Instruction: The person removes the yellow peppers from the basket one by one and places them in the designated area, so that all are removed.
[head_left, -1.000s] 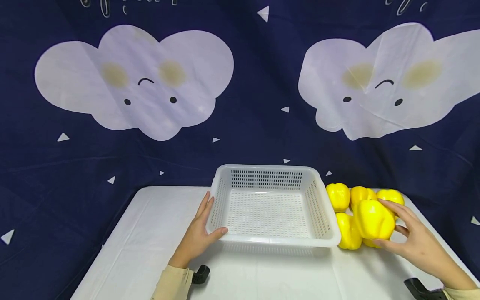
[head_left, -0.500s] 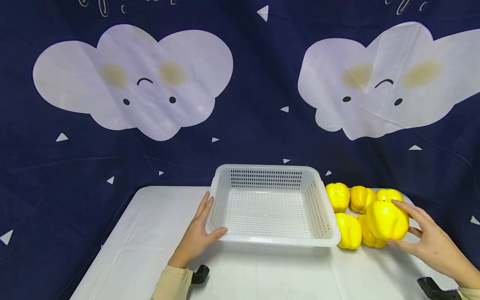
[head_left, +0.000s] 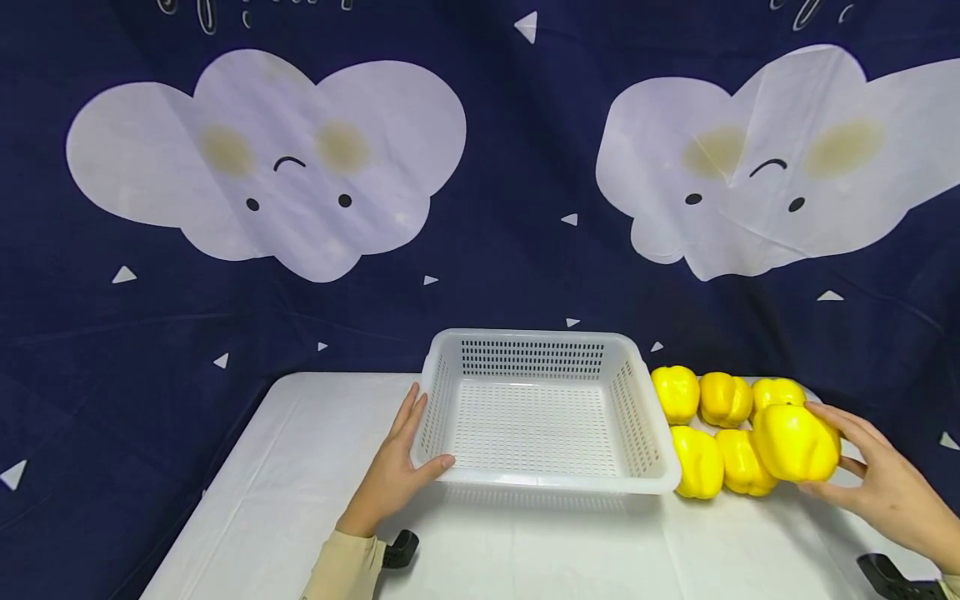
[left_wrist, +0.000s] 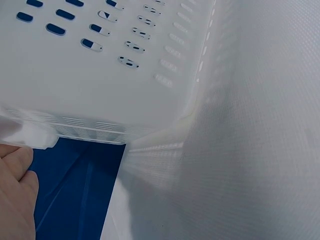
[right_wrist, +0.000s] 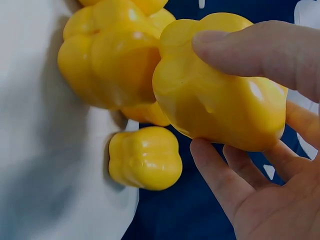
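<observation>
A white perforated plastic basket (head_left: 540,482) stands on the table with nothing inside. At its left side is my left hand (head_left: 393,475), thumb over the front-left corner of the rim and fingers along the outer wall; the left wrist view shows fingertips (left_wrist: 19,161) right at the rim. To the right of the basket, my right hand (head_left: 873,475) grips a yellow bell pepper (head_left: 795,443) between thumb and fingers. In the right wrist view the held pepper (right_wrist: 220,95) is raised above the table, with the thumb on one side and fingertips on the other.
More yellow bell peppers sit in two rows by the basket's right wall: a front pepper (head_left: 697,462), its neighbour (head_left: 742,467), and back ones including a left one (head_left: 675,393). A white cloth (head_left: 525,550) covers the table. Behind hangs a dark blue curtain (head_left: 517,250) with clouds.
My right hand has moved to the right with the pepper, from over the front row to its right end, uncovering the peppers beneath. The left hand and the basket have stayed put.
</observation>
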